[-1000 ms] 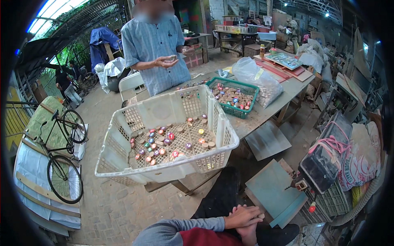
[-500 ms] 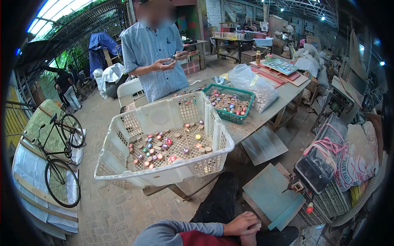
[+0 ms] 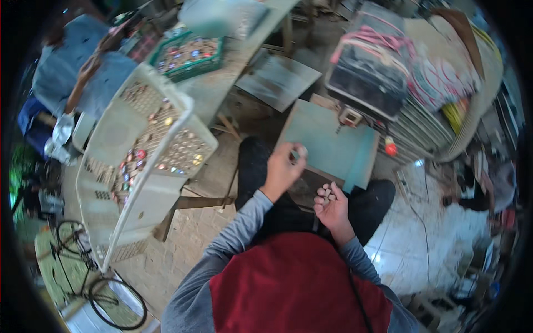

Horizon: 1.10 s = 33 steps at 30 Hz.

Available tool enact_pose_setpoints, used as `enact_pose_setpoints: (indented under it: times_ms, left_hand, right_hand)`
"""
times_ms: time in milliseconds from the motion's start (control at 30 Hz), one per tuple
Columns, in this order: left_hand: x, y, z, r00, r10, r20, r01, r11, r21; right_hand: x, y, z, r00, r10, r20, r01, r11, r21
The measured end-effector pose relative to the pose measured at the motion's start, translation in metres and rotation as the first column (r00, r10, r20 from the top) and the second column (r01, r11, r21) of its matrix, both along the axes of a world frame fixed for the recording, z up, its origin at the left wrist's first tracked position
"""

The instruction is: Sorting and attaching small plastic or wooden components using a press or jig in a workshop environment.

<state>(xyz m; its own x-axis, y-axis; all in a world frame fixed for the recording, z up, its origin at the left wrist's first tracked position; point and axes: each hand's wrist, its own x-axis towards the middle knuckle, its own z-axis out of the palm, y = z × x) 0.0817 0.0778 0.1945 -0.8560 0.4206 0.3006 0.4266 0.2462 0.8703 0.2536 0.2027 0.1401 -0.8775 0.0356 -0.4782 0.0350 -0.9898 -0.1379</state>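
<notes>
My left hand (image 3: 283, 171) is raised over the near-left edge of the blue-green board (image 3: 316, 141), its thumb and fingers pinched round a small pale round piece (image 3: 301, 151). Beside it, my right hand (image 3: 334, 210) is turned palm up and cupped. Several small pale wooden pieces (image 3: 328, 194) lie in its palm and against its fingers. Just beyond the hands, a drill bit with a small block-like holder (image 3: 350, 116) juts out over the board from a dark dusty machine (image 3: 369, 72).
A white plastic crate (image 3: 125, 130) with coloured-top wooden discs stands at left. Beyond it are a green basket (image 3: 194, 72) of discs and a work table (image 3: 244, 50). A co-worker in a blue shirt (image 3: 64, 66) is far left. A red bulb-shaped knob (image 3: 391, 149) hangs right of the board.
My view has swung down and to the right. My hands, resting together before, are now apart over my lap, with pale pieces showing in both.
</notes>
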Motion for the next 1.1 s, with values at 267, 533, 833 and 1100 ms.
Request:
enact_pose_setpoints:
  times_ms: [267, 533, 833, 1100]
  left_hand:
    - [-0.037, 0.072, -0.081, 0.963, -0.260, -0.074, 0.241, 0.951, -0.194]
    - [-0.042, 0.113, -0.131, 0.953, -0.238, -0.189, 0.172, 0.935, -0.312]
    - [-0.044, 0.110, -0.131, 0.959, -0.235, -0.161, 0.195, 0.954, -0.229]
    - [-0.043, 0.109, -0.127, 0.957, -0.229, -0.177, 0.187, 0.956, -0.226]
  right_hand:
    - [0.046, 0.025, -0.012, 0.961, -0.269, 0.063, 0.271, 0.962, -0.024]
    - [0.053, 0.027, 0.004, 0.933, -0.357, 0.039, 0.351, 0.930, 0.109]
    - [-0.039, 0.038, 0.116, 0.935, -0.205, -0.289, 0.150, -0.508, 0.848]
    - [-0.106, 0.056, 0.138, 0.842, -0.467, -0.270, 0.046, -0.437, 0.899]
